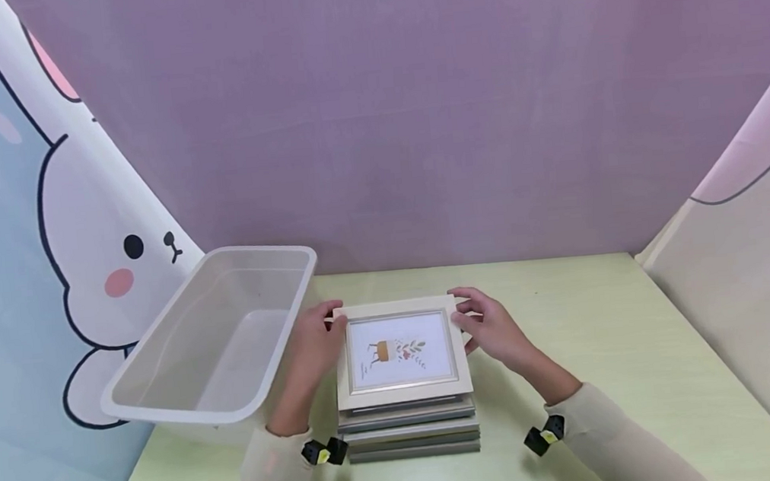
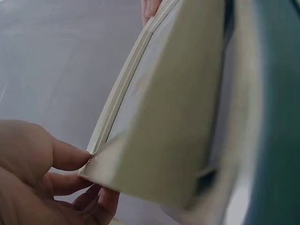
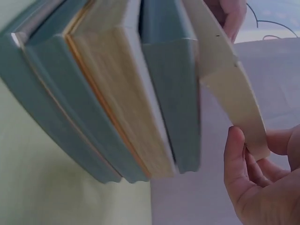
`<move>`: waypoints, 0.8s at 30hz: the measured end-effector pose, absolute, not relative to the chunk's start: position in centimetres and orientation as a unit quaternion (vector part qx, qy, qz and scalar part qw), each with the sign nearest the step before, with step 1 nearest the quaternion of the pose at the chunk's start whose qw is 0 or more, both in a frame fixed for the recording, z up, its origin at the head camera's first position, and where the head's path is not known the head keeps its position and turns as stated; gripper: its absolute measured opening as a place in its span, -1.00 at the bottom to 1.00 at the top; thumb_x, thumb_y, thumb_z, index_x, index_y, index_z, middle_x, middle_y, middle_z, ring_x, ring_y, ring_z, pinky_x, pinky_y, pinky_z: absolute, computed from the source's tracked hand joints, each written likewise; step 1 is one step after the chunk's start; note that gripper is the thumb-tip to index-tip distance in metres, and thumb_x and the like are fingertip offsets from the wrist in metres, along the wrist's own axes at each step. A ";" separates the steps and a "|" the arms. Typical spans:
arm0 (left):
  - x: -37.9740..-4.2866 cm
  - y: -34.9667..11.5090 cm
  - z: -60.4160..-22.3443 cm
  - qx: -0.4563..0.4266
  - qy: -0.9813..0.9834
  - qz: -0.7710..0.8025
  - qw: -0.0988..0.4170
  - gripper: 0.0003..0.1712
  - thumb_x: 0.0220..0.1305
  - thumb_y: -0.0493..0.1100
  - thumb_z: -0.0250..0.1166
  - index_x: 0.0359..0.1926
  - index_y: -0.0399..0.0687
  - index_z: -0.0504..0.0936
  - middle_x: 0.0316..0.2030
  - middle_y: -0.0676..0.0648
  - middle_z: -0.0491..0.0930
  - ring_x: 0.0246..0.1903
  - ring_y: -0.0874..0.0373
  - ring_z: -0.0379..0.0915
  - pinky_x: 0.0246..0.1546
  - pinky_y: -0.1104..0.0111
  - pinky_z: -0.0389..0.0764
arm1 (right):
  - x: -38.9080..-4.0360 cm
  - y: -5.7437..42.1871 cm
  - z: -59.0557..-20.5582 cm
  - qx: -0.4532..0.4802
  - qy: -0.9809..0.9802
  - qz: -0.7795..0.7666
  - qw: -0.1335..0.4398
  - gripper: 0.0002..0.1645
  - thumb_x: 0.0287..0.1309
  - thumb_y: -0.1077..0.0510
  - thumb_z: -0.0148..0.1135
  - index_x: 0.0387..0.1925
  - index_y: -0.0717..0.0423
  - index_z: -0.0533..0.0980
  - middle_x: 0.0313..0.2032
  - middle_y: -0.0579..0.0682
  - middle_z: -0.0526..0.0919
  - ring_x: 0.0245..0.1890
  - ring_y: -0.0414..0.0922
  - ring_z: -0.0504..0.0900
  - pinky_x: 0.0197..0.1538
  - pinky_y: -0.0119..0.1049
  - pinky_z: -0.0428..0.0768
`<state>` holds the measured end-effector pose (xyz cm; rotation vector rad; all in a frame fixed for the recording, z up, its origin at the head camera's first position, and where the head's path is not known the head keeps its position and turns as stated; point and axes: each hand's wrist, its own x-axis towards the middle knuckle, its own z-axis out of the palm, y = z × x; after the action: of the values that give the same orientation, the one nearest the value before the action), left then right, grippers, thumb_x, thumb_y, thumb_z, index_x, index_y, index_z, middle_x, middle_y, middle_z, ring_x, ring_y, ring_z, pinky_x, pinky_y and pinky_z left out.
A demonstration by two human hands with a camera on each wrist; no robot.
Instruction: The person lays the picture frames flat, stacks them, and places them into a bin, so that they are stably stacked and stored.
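From the head camera, the left hand and right hand are pinching opposite far corners of the cream picture frame, which is lying on top of a stack of frames on the green desk, beside an empty plastic bin. At the left wrist, fingertips are gripping the frame's corner. At the right wrist, thumb and fingers are pinching the cream frame's corner, with the stack alongside.

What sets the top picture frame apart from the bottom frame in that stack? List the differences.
The top frame is cream, the bottom frame grey-green. The top frame shows its whole face with a plant picture; the bottom frame shows only an edge. The left hand and right hand grip the top frame, not the bottom one. Both lie flat.
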<state>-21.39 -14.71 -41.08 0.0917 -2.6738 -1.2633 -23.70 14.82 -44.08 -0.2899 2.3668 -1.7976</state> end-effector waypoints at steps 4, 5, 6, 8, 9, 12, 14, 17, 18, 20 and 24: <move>-21.2 -15.0 -42.1 0.030 -0.902 -0.421 0.090 -0.58 0.39 -0.26 0.18 0.21 -0.32 0.60 0.01 -0.40 0.63 -0.04 -0.20 0.64 0.00 0.00 0.63 | -23.8 14.4 -44.9 -0.086 0.802 -0.585 0.082 -0.46 0.45 0.23 0.14 0.41 0.05 0.37 0.06 0.27 0.57 -0.19 -0.13 0.63 -0.39 -0.13 0.74; -21.2 -15.0 -42.4 0.033 -0.901 -0.423 0.086 -0.57 0.39 -0.25 0.18 0.22 -0.32 0.59 0.01 -0.40 0.63 -0.03 -0.19 0.64 0.01 0.00 0.63 | -23.8 14.3 -45.1 -0.085 0.804 -0.582 0.082 -0.46 0.45 0.22 0.14 0.41 0.04 0.38 0.05 0.26 0.56 -0.20 -0.14 0.62 -0.38 -0.14 0.74; -21.2 -15.1 -42.6 0.037 -0.899 -0.428 0.084 -0.57 0.39 -0.26 0.18 0.22 -0.32 0.58 0.01 -0.40 0.63 -0.04 -0.19 0.64 0.01 -0.01 0.63 | -23.8 14.3 -45.3 -0.083 0.807 -0.579 0.082 -0.46 0.45 0.21 0.15 0.40 0.03 0.39 0.03 0.24 0.55 -0.21 -0.14 0.61 -0.37 -0.14 0.74; -21.1 -15.2 -43.1 0.042 -0.896 -0.435 0.081 -0.56 0.39 -0.26 0.19 0.23 -0.31 0.58 0.00 -0.38 0.64 -0.04 -0.19 0.64 0.02 -0.01 0.62 | -23.7 14.1 -45.6 -0.080 0.813 -0.571 0.077 -0.47 0.45 0.20 0.16 0.39 0.03 0.41 -0.01 0.20 0.55 -0.23 -0.13 0.59 -0.34 -0.14 0.74; -21.1 -15.2 -43.3 0.046 -0.895 -0.438 0.077 -0.56 0.39 -0.25 0.19 0.24 -0.30 0.58 0.00 -0.37 0.65 -0.03 -0.18 0.63 0.03 -0.01 0.62 | -23.7 14.1 -45.8 -0.079 0.818 -0.565 0.073 -0.48 0.45 0.20 0.16 0.39 0.03 0.42 -0.02 0.19 0.55 -0.23 -0.13 0.58 -0.31 -0.14 0.74; -20.9 -15.2 -43.9 0.054 -0.891 -0.444 0.073 -0.56 0.38 -0.24 0.20 0.23 -0.27 0.59 -0.01 -0.34 0.67 -0.03 -0.16 0.63 0.05 -0.01 0.61 | -23.7 13.9 -46.2 -0.074 0.830 -0.549 0.059 -0.49 0.44 0.19 0.17 0.37 0.05 0.45 -0.02 0.17 0.58 -0.14 -0.06 0.59 -0.15 -0.08 0.74; -20.8 -15.2 -44.2 0.060 -0.889 -0.448 0.068 -0.56 0.38 -0.22 0.19 0.24 -0.25 0.58 0.02 -0.33 0.68 0.00 -0.16 0.63 0.07 0.00 0.61 | -23.6 13.8 -46.4 -0.068 0.838 -0.539 0.050 -0.50 0.44 0.17 0.17 0.36 0.07 0.46 0.05 0.17 0.61 -0.01 0.01 0.61 -0.02 -0.04 0.72; -20.6 -15.2 -44.6 0.064 -0.884 -0.459 0.062 -0.55 0.39 -0.22 0.18 0.25 -0.26 0.57 0.06 -0.34 0.67 0.04 -0.18 0.63 0.11 -0.02 0.60 | -23.3 13.9 -46.9 -0.061 0.840 -0.537 0.056 -0.49 0.45 0.13 0.16 0.38 0.07 0.44 0.22 0.19 0.58 0.20 0.11 0.57 0.17 0.01 0.65; -20.6 -15.1 -44.7 0.065 -0.883 -0.462 0.062 -0.55 0.39 -0.23 0.17 0.25 -0.27 0.57 0.07 -0.34 0.66 0.04 -0.19 0.63 0.12 -0.02 0.60 | -23.2 13.9 -47.1 -0.060 0.837 -0.540 0.063 -0.47 0.46 0.11 0.15 0.39 0.06 0.43 0.27 0.19 0.55 0.25 0.14 0.55 0.21 0.00 0.63; -20.4 -15.1 -44.9 0.069 -0.879 -0.468 0.059 -0.55 0.40 -0.23 0.16 0.26 -0.27 0.56 0.09 -0.34 0.65 0.06 -0.20 0.63 0.14 -0.03 0.58 | -23.0 14.0 -47.5 -0.063 0.826 -0.553 0.083 -0.45 0.49 0.09 0.12 0.44 0.05 0.38 0.35 0.22 0.48 0.33 0.18 0.50 0.26 0.00 0.60; -20.4 -15.1 -45.1 0.071 -0.872 -0.480 0.060 -0.54 0.42 -0.23 0.15 0.28 -0.28 0.54 0.13 -0.34 0.63 0.09 -0.22 0.62 0.16 -0.04 0.58 | -22.8 14.3 -47.9 -0.072 0.797 -0.589 0.115 -0.39 0.52 0.09 0.08 0.51 0.05 0.27 0.43 0.27 0.36 0.39 0.22 0.44 0.25 -0.01 0.62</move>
<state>-20.39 -15.05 -45.14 0.2156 -2.6400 -1.4528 -22.78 14.31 -47.93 -0.2113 2.3352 -1.7270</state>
